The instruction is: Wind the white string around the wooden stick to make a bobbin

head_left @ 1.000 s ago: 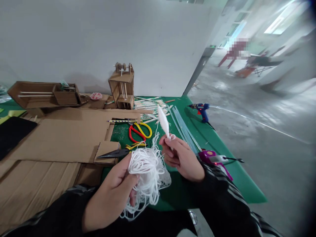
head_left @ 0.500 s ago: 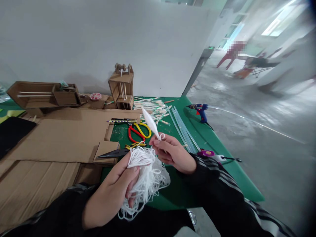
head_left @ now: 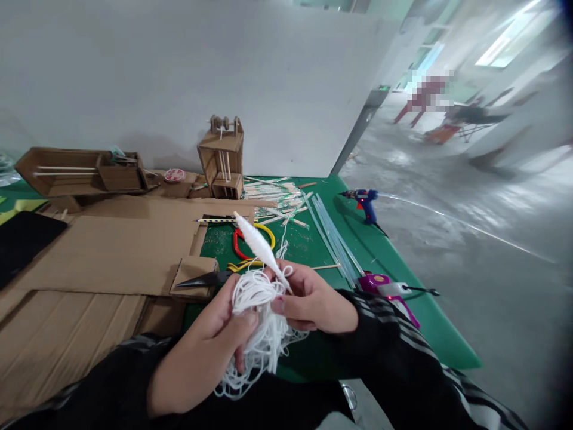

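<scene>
A loose tangle of white string [head_left: 262, 346] hangs from my left hand [head_left: 215, 340], whose fingers and thumb are wrapped round it. My right hand [head_left: 313, 298] is closed near the lower end of a stick wound with white string [head_left: 257, 240], thick in the middle and tapered at both ends. The stick points up and to the left. A small loop of string stands out by my right fingers, which touch the edge of the tangle. Just beyond my hands lie scissors with red and yellow handles [head_left: 236, 242] and black-bladed shears [head_left: 203, 279], partly hidden.
Cardboard sheets [head_left: 111, 245] cover the left of the green table [head_left: 430, 322]. Behind stand two cardboard structures [head_left: 219, 158]. Wooden sticks [head_left: 273, 194], clear glue sticks [head_left: 331, 233], a blue glue gun [head_left: 364, 200] and a purple glue gun [head_left: 376, 282] lie to the right.
My right hand has moved down and slightly left, bringing the wound stick against the tangle. More of the purple glue gun shows. My left hand has hardly moved.
</scene>
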A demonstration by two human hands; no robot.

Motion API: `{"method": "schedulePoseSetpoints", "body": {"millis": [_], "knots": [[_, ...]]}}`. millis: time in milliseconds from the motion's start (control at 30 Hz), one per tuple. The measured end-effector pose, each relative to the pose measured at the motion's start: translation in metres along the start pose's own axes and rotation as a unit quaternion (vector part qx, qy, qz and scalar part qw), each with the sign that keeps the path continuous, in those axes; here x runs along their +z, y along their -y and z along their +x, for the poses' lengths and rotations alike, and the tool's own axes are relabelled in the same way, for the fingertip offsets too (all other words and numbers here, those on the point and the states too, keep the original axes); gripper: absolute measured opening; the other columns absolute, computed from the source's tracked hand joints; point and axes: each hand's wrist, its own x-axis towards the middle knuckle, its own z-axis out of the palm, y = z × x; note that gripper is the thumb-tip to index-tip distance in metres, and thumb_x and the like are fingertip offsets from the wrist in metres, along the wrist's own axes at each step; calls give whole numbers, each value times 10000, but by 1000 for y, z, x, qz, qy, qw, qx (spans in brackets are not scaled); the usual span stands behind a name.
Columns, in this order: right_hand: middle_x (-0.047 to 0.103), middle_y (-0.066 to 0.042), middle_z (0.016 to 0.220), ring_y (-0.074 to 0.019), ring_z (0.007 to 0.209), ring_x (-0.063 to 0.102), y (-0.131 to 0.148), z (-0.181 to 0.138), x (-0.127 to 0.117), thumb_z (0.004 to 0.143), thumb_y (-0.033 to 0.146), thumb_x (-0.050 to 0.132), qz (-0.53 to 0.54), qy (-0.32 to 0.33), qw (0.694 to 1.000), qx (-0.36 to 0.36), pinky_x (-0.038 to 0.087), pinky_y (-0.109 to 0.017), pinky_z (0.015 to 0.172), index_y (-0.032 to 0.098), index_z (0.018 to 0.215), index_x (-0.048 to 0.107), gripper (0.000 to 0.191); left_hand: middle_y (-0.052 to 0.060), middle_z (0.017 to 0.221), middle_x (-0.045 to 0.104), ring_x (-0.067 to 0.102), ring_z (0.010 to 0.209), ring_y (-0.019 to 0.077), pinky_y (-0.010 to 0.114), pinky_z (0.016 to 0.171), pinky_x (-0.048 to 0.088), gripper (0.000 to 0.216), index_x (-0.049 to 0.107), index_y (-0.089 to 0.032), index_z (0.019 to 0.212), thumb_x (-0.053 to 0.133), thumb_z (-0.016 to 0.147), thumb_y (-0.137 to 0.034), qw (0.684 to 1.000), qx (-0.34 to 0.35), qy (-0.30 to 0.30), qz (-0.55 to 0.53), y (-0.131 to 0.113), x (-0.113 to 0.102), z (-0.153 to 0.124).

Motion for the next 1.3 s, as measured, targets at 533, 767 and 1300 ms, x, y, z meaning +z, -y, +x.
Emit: {"method": "schedulePoseSetpoints", "body": {"millis": [533, 767, 1300], "knots": [[339, 116, 555, -23, 358, 195, 2, -17, 16, 880, 364, 615, -64, -178, 979, -78, 166, -155, 331, 232, 1001, 504, 211, -8, 729, 574, 491, 550, 122, 204, 467, 480, 363, 562, -181, 1145, 662, 813, -291, 993, 19, -67, 94, -10, 1, 5], [480, 3, 811, -94, 610, 398, -3, -21, 15, 814, 254, 662, -184, -147, 968, -92, 347, -223, 531, 199, 826, 512, 160, -11, 686, 561, 486, 529, 111, 206, 459, 504, 352, 595, -156, 1092, 660, 822, -372, 997, 12, -82, 6, -5, 1, 7], [492, 15, 737, -31, 481, 298, -3, -18, 6, 834, 329, 695, -126, -114, 982, -80, 213, -196, 417, 148, 828, 594, 207, -25, 721, 549, 506, 572, 106, 199, 478, 529, 292, 564, -176, 1032, 648, 843, -383, 997, 11, -69, -23, -6, -1, 6]]}}
